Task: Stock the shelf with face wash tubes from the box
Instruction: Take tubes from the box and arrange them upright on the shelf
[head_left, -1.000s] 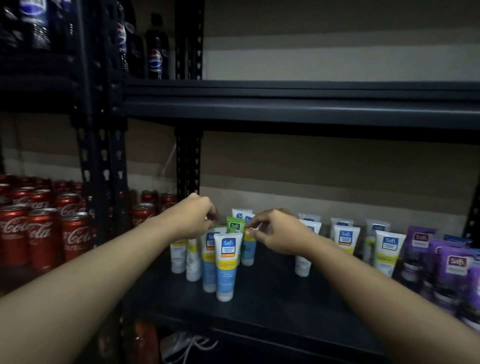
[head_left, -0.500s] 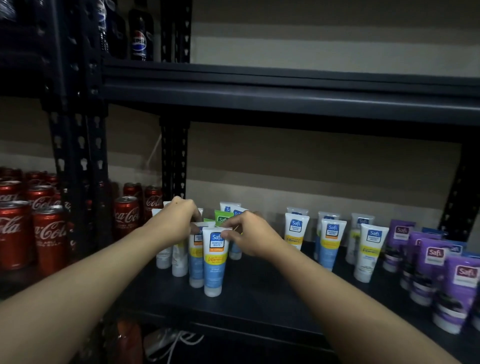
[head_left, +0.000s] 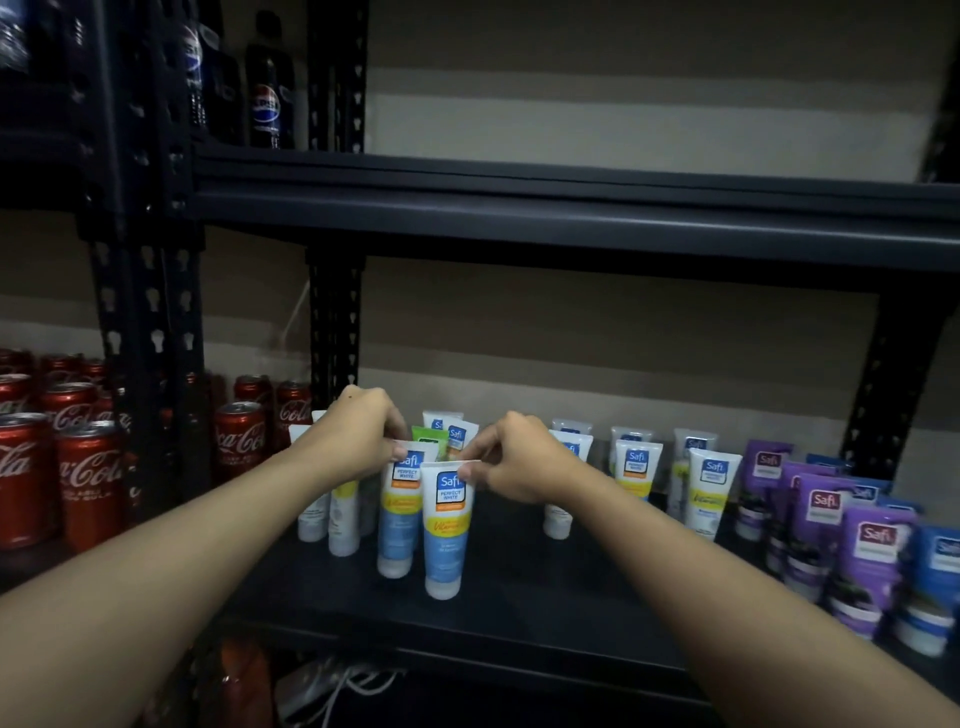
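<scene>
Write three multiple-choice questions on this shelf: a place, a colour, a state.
1. The red cans stand: A. left of the tubes B. right of them C. above them
2. Most right-end tubes are: A. red B. green C. purple
3. The right hand: A. rests open B. pinches the front tube C. holds a can

1 A: they show left of every tube. 2 C: purple packs crowd that end. 3 B: it closes on the tube's top edge; the left hand grips the second tube.
</scene>
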